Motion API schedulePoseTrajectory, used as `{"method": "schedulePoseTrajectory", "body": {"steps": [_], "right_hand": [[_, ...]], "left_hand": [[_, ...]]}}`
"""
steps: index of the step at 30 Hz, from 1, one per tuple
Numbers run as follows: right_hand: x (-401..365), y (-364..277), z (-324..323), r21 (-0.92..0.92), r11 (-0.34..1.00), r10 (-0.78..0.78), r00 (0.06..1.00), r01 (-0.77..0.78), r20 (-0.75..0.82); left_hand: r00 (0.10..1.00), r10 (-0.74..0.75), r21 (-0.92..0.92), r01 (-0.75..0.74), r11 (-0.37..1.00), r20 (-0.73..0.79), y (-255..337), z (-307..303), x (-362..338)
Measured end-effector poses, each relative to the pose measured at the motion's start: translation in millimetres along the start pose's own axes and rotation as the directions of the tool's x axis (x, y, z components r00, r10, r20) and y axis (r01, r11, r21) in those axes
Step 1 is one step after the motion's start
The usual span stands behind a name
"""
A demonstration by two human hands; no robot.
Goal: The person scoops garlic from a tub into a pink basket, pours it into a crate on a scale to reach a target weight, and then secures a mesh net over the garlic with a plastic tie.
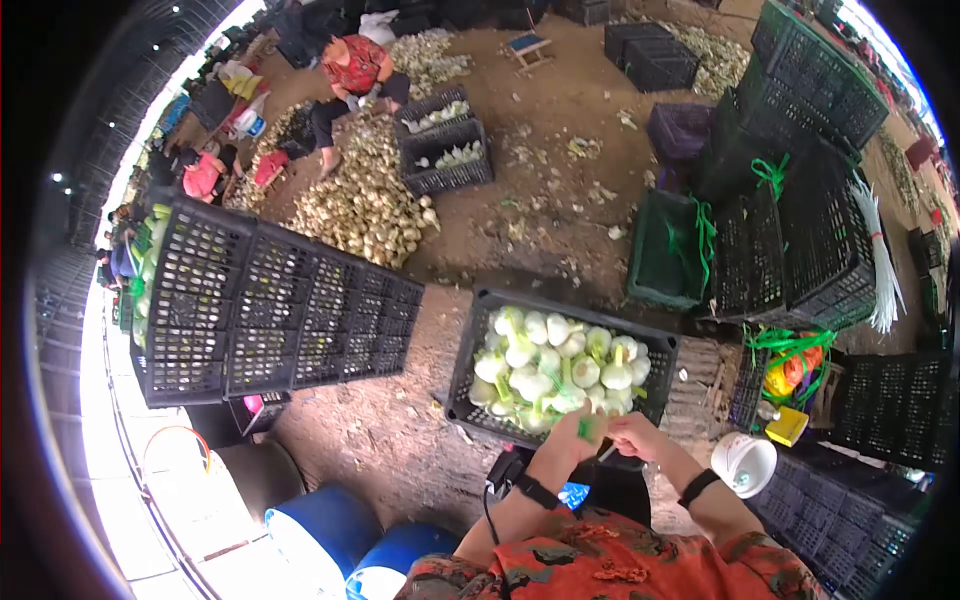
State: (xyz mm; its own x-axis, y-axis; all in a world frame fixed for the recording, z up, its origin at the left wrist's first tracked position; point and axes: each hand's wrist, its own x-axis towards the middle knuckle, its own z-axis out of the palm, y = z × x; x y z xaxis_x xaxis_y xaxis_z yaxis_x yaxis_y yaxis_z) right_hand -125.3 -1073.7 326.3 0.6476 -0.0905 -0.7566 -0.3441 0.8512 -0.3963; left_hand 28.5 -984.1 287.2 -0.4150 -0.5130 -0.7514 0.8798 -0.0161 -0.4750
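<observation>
My left hand is closed near the front edge of the black crate, with a bit of green material at its fingers that is too small to name. Right beside it, my right hand is closed in a pinch; a thin pale piece shows below its fingers, too small to make out. Both hands nearly touch. Beyond them a black crate holds several white bulbs with green stalks.
Stacked black crates stand at the left, more crates at the right. Blue barrels are at lower left, a white bucket at lower right. A person sits by a bulb pile; another person sits farther left.
</observation>
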Motion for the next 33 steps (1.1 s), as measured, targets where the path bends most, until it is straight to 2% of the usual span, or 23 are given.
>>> {"method": "schedulePoseTrajectory", "body": {"steps": [1, 2, 4, 5, 6, 7, 8, 9, 10, 12, 16, 17, 18, 19, 21, 22, 23, 24, 26, 28, 29, 31, 33], "right_hand": [[-5, -19, -2, -0.106, 0.994, 0.015, 0.995, -0.025, -0.094], [-13, -39, -5, -0.201, 0.977, 0.029, 0.980, -0.069, -0.197], [-18, -67, -30, -0.476, 0.879, -0.053, 0.992, -0.009, -0.116], [-15, -83, -26, -0.740, 0.673, -0.158, 0.978, 0.007, -0.134], [18, -66, -62, -0.698, 0.331, -0.526, 0.739, 0.635, 0.422], [14, -86, -40, -0.801, 0.263, -0.439, 0.806, 0.538, 0.397], [4, -102, -6, -0.910, -0.042, -0.432, 0.813, 0.413, 0.389], [4, -101, 15, -0.869, -0.245, -0.479, 0.725, 0.430, 0.495], [-3, -111, 40, -0.903, -0.273, -0.423, 0.802, 0.331, 0.422], [6, -110, 46, -0.928, -0.304, -0.398, 0.857, 0.214, 0.328], [12, -105, 21, -0.941, -0.283, -0.542, 0.778, 0.188, 0.318], [-8, -107, 29, -0.950, -0.126, -0.815, 0.516, 0.286, 0.263], [-26, -108, 38, -0.904, -0.017, -0.973, 0.203, 0.426, 0.114], [-44, -106, 40, -0.908, -0.024, -0.973, 0.197, 0.417, 0.117], [-78, -94, 38, -0.965, 0.177, -0.984, 0.026, 0.195, -0.175], [-84, -80, 39, -0.966, 0.250, -0.906, 0.368, 0.062, -0.211], [-90, -67, 42, -0.957, 0.275, -0.708, 0.655, -0.090, -0.265], [-87, -64, 57, -0.860, 0.455, -0.287, 0.876, -0.231, -0.387], [-72, -30, 69, -0.769, 0.606, -0.068, 0.950, -0.202, -0.304], [-35, 3, 45, -0.537, 0.843, -0.095, 0.973, -0.033, -0.209], [-35, -4, 42, -0.542, 0.840, -0.104, 0.973, -0.025, -0.207], [-40, -24, 33, -0.157, 0.978, -0.176, 0.945, 0.136, -0.275], [-21, -33, 15, -0.045, 0.971, -0.236, 0.931, 0.233, -0.278]], "left_hand": [[0.989, 0.124, 0.233, -0.102, 0.967, -0.084, 1, 0, -3], [0.988, 0.130, 0.242, -0.107, 0.964, -0.080, 6, 3, -6], [0.999, 0.030, 0.341, -0.021, 0.940, -0.020, 10, -4, -8], [0.996, 0.089, 0.420, -0.084, 0.904, 0.008, 12, -17, 1], [0.947, 0.295, 0.662, -0.305, 0.685, 0.131, -5, -8, -18], [0.942, 0.292, 0.702, -0.319, 0.637, 0.164, -2, -16, -15], [0.908, 0.362, 0.736, -0.391, 0.553, 0.210, -7, -16, -14], [0.690, 0.431, 0.803, -0.573, -0.166, 0.582, -6, -29, -7], [0.909, 0.404, 0.794, -0.317, 0.518, 0.100, -11, -12, -12], [0.948, 0.283, 0.728, -0.294, 0.619, 0.143, -6, -13, -15], [0.947, 0.317, 0.628, -0.273, 0.729, 0.044, -13, 5, -16], [0.951, 0.302, 0.659, -0.266, 0.704, 0.062, -3, -5, -7], [0.954, 0.288, 0.687, -0.262, 0.677, 0.080, 0, -9, -3], [0.951, 0.283, 0.686, -0.287, 0.669, 0.123, 2, -14, 1], [0.957, 0.254, 0.692, -0.280, 0.666, 0.143, 6, -15, 4], [0.961, 0.230, 0.696, -0.270, 0.666, 0.152, 7, -15, 5], [0.963, 0.218, 0.699, -0.266, 0.664, 0.160, 7, -14, 4], [0.963, 0.212, 0.706, -0.265, 0.656, 0.165, 5, -13, 2], [0.961, 0.205, 0.715, -0.275, 0.643, 0.185, 0, -6, -5], [0.958, 0.239, 0.687, -0.283, 0.670, 0.161, -6, 1, -14], [0.958, 0.222, 0.706, -0.285, 0.648, 0.183, -5, 0, -18], [0.961, 0.157, 0.727, -0.274, 0.630, 0.227, 10, -14, -10], [0.959, 0.077, 0.731, -0.259, 0.632, 0.273, 11, -10, -14]]}}
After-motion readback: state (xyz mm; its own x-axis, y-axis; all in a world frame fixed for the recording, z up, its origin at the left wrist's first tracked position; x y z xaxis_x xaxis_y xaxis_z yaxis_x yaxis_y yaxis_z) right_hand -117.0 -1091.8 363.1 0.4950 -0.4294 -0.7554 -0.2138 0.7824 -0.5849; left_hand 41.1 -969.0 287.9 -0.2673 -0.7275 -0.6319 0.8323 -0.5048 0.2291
